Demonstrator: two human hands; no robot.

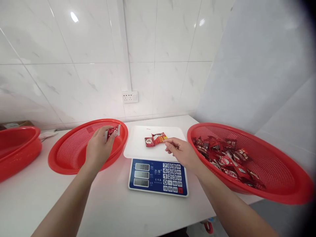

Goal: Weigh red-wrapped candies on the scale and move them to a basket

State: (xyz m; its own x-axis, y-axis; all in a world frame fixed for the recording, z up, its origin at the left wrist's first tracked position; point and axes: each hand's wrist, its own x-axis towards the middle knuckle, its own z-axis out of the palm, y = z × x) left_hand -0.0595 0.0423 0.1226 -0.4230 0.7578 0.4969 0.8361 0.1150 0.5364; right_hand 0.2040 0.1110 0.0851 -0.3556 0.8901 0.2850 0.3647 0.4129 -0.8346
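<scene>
My left hand (pixel 100 144) is closed round a small red-and-white snack packet (pixel 113 131), held above the left red basket (pixel 74 144). On the white tray (pixel 138 153) of a digital scale (pixel 158 177) lie a dark red packet (pixel 149 142) with a white round label and a brighter red-and-yellow packet (pixel 159 137). My right hand (pixel 181 151) reaches over the tray, thumb and fingertips pinched at the right end of the brighter packet. The right red basket (pixel 278 158) holds several red and brown packets (pixel 229 161).
Another red basin (pixel 19 148) stands at the far left, with a cardboard box (pixel 18 124) behind it. A tiled wall (pixel 98 75) with a socket (pixel 130 96) rises behind the white table (pixel 111 210). Grey-white sheeting (pixel 259 82) covers the right side.
</scene>
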